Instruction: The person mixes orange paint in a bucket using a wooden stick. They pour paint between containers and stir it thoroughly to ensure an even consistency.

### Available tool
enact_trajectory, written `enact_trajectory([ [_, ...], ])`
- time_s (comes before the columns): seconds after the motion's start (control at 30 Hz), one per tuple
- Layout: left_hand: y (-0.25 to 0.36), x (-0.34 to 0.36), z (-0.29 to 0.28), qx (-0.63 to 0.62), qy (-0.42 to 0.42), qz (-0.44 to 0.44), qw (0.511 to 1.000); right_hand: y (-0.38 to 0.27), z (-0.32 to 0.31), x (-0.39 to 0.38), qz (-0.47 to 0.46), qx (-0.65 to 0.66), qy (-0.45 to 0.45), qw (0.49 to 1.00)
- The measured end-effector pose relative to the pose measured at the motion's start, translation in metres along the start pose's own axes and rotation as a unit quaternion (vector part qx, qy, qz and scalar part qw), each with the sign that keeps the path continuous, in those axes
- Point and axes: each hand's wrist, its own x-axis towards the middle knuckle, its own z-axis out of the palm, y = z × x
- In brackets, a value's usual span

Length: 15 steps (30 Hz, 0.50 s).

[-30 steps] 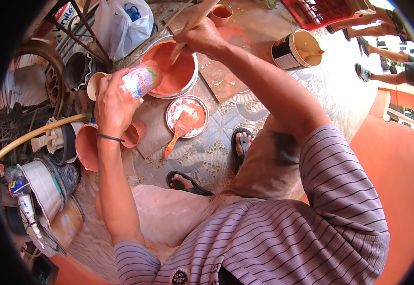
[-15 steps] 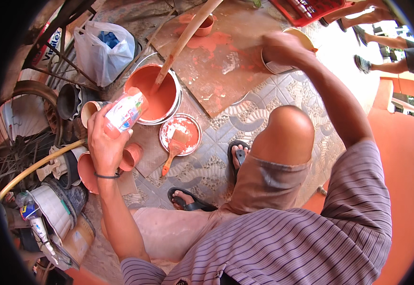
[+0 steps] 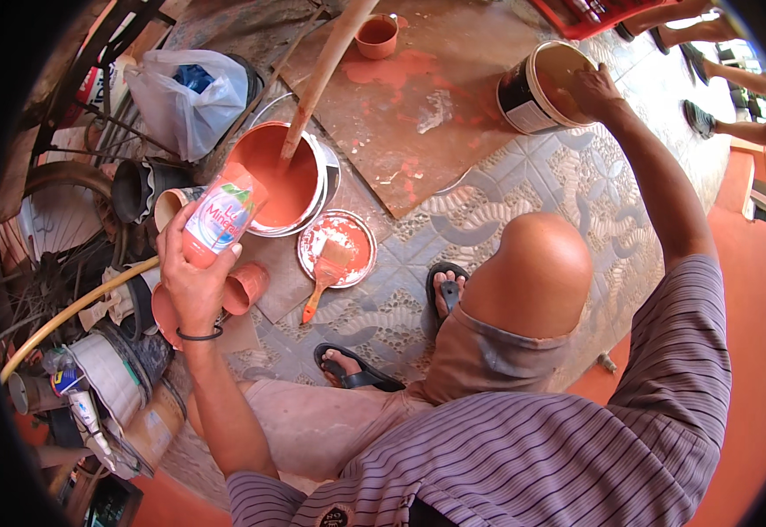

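My left hand (image 3: 187,277) grips a labelled clear plastic bottle (image 3: 223,215) with orange liquid in it, beside a white bucket of orange paint (image 3: 282,198). A long wooden stick (image 3: 326,75) leans in that bucket. My right hand (image 3: 594,92) reaches into the top of a black-and-white pail (image 3: 521,97) at the upper right, its fingers bent round something I cannot make out. Below the orange bucket lies a paint-smeared lid (image 3: 357,259) with an orange-handled brush (image 3: 314,300) on it.
A stained board (image 3: 427,154) lies on the patterned tiles (image 3: 541,184), holding a small orange pot (image 3: 376,37). At left are a white plastic bag (image 3: 177,105), pots (image 3: 133,193), a bicycle wheel and a yellow hose (image 3: 75,312). Other people's legs (image 3: 743,132) and a red crate show upper right.
My right hand has let go of the wooden stick and moved right into the pail. The stick is left leaning in the orange bucket. My left hand with the bottle has shifted down and left.
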Motion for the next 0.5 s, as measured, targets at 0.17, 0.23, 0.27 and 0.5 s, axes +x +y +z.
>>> enact_trajectory([
  [0.17,0.007,-0.001,-0.003,-0.003,-0.006,-0.014,1.0,-0.002,-0.042,-0.052,0.057,0.119,0.048,0.99],
  [0.23,0.007,-0.001,-0.002,0.002,-0.007,-0.005,1.0,-0.009,-0.042,-0.069,0.126,0.16,0.062,0.977],
  [0.27,0.007,-0.001,0.0,-0.006,-0.008,-0.002,1.0,-0.014,-0.027,-0.069,0.139,0.181,0.066,0.971],
  [0.5,-0.002,-0.001,0.001,-0.014,-0.01,0.017,1.0,-0.023,-0.037,-0.077,0.142,0.214,0.041,0.966],
])
